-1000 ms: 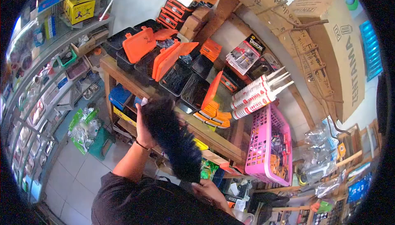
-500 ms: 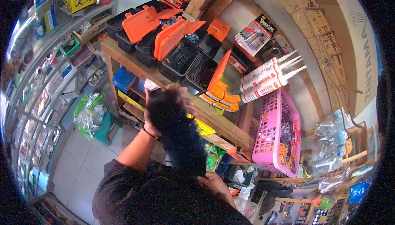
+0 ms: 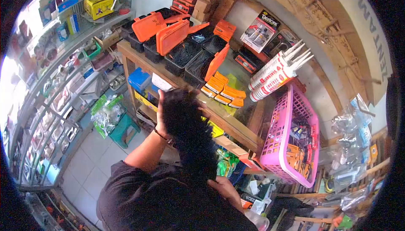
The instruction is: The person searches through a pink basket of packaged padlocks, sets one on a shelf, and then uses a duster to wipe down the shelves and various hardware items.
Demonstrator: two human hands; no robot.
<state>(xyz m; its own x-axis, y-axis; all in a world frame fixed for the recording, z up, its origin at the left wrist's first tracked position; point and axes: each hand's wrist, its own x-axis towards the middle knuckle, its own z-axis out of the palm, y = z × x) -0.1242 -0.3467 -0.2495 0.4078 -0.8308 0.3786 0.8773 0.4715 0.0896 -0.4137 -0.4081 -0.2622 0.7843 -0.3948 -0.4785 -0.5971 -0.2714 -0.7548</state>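
A long bundle of black hair [image 3: 185, 129] hangs in front of me, running from the shelf edge down toward my dark shirt. My left hand [image 3: 161, 119] is raised and wraps around the upper end of the bundle, with a thin band on its wrist. My right hand [image 3: 226, 191] is low beside my chest and closes on the lower end of the hair. Both hands are partly hidden by the hair.
A wooden shelf [image 3: 230, 125] holds black trays with orange lids [image 3: 171, 36], small orange boxes [image 3: 223, 88] and sealant tubes [image 3: 278, 72]. A pink basket [image 3: 291, 140] hangs at the right. Glass display cases [image 3: 50, 87] stand at the left, with a green stool [image 3: 123, 130] on the tiled floor.
My left hand has shifted right, staying on the top end of the hair. The view has turned, so the shelf and basket sit further right and lower.
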